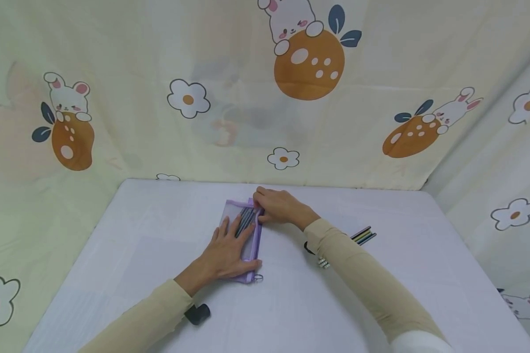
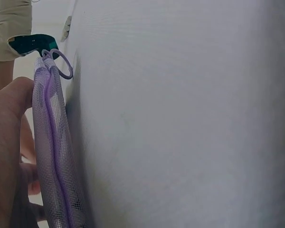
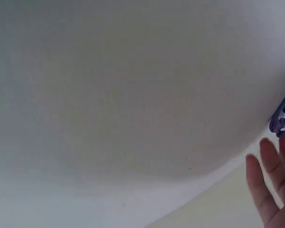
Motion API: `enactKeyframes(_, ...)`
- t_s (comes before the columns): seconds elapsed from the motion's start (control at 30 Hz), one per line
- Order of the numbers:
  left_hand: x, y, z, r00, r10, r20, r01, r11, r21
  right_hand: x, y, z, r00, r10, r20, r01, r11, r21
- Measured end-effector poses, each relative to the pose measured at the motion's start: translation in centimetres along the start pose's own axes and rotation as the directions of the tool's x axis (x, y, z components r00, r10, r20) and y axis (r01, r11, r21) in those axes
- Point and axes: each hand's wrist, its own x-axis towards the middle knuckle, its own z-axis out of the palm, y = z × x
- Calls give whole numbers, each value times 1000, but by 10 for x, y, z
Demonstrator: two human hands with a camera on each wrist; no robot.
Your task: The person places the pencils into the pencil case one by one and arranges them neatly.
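Note:
A purple mesh zip pouch (image 1: 249, 253) lies lengthwise on the table, with several dark pens (image 1: 246, 219) showing through its mesh near the far end. My left hand (image 1: 225, 251) rests on it, fingers spread and thumb across the near part of the zip edge. At the far right corner, my right hand (image 1: 279, 205) pinches the pouch's zip edge; the fingertips hide the exact spot. In the left wrist view, the zip edge (image 2: 52, 128) runs upright beside the thumb, a ring loop (image 2: 66, 71) at its end. The right wrist view catches straight outer fingers (image 3: 270, 171) beside the pouch's corner (image 3: 281, 121).
Several slim pens or pencils (image 1: 364, 235) lie to the right, partly covered by the right forearm. Pale striped ends (image 1: 324, 264) and a black curved piece (image 1: 308, 248) show on its other side. A patterned curtain (image 1: 229, 147) hangs behind the white table (image 1: 424, 274).

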Motion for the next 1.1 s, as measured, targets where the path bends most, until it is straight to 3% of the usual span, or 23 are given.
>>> enactKeyframes(0.13,0,0,0,1000,0,-9,0,1000,-5,2,-1,-1,996,85,28,-81,989,-122)
enactKeyframes(0.23,0,0,-1,1000,1,-17,-2,1000,-11,0,-1,-4,987,144,67,-136,984,-112)
enactKeyframes(0.37,-1,0,1,1000,2,-23,-2,1000,-13,-12,3,-10,980,173,103,-175,985,10)
enactKeyframes(0.6,-1,-1,2,1000,5,-31,-6,1000,-13,-46,21,-18,984,145,105,-166,962,218)
enactKeyframes(0.9,0,-1,4,999,8,-31,-8,1000,-3,-94,44,-28,987,70,148,-134,864,485)
enactKeyframes(1.1,0,-1,4,1000,3,-24,-3,1000,-5,-123,59,-29,983,78,167,-156,834,529)
